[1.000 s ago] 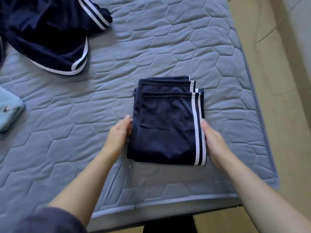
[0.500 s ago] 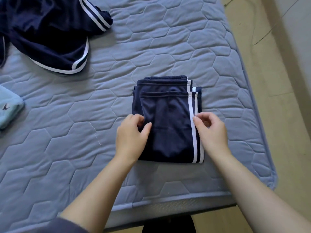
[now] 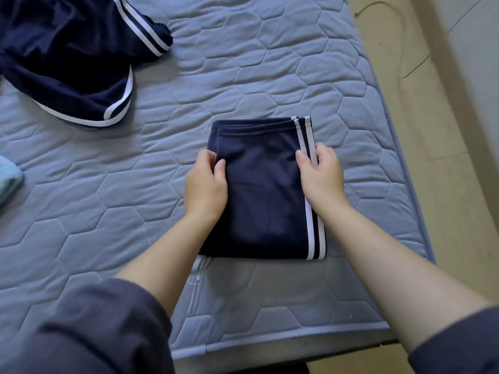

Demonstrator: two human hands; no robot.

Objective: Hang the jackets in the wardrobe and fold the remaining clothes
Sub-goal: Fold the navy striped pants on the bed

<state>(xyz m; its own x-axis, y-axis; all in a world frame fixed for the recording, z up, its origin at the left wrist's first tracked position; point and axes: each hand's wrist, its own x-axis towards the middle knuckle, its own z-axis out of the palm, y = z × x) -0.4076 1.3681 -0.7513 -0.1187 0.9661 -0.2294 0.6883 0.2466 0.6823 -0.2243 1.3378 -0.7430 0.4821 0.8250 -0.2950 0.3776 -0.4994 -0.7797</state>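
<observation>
Right now my left hand [image 3: 205, 184] pinches the left edge of the folded navy garment [image 3: 264, 201], thumb lying on top and the fingers [image 3: 206, 157] curled round the side. My right hand [image 3: 321, 176] grips the right edge where the white stripes run, thumb on top, fingers wrapped round it. The folded piece lies flat on the blue quilted mattress [image 3: 270, 63], near its near right corner. Far left on the mattress lies a crumpled navy garment [image 3: 67, 63] with white trim, well apart. A light blue cloth [image 3: 8, 179] shows at the left edge.
</observation>
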